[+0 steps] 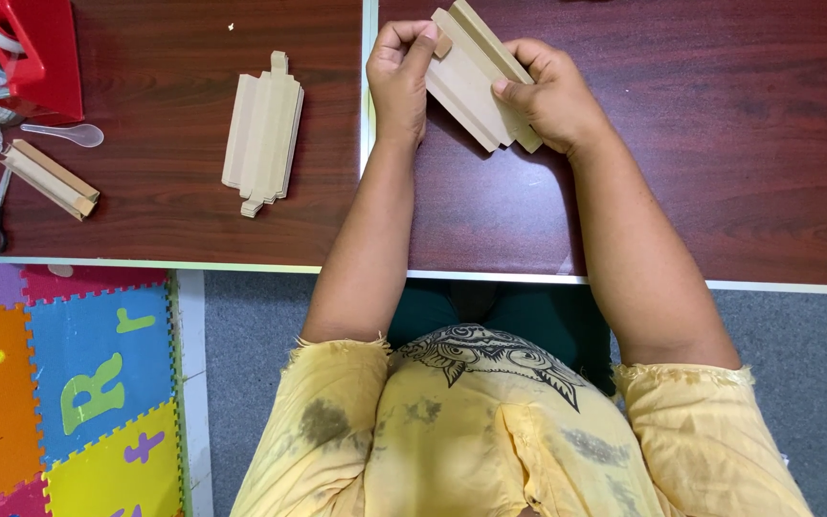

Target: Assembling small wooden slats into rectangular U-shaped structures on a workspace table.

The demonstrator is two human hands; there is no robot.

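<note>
My left hand (pixel 400 78) and my right hand (pixel 549 96) both grasp the folded cardboard piece (pixel 476 78) just above the surface (pixel 681 191), one piece (pixel 263 132) lies finished at left, so I judge this one half done.

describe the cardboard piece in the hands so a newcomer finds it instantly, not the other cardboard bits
Start at the dark red-brown table, then the seam between its two tops. Just right of it, the left hand and right hand grip a tan folded cardboard piece, tilted diagonally. Unlike the flat cardboard stack and the small folded piece further left, it alone is held.
</note>
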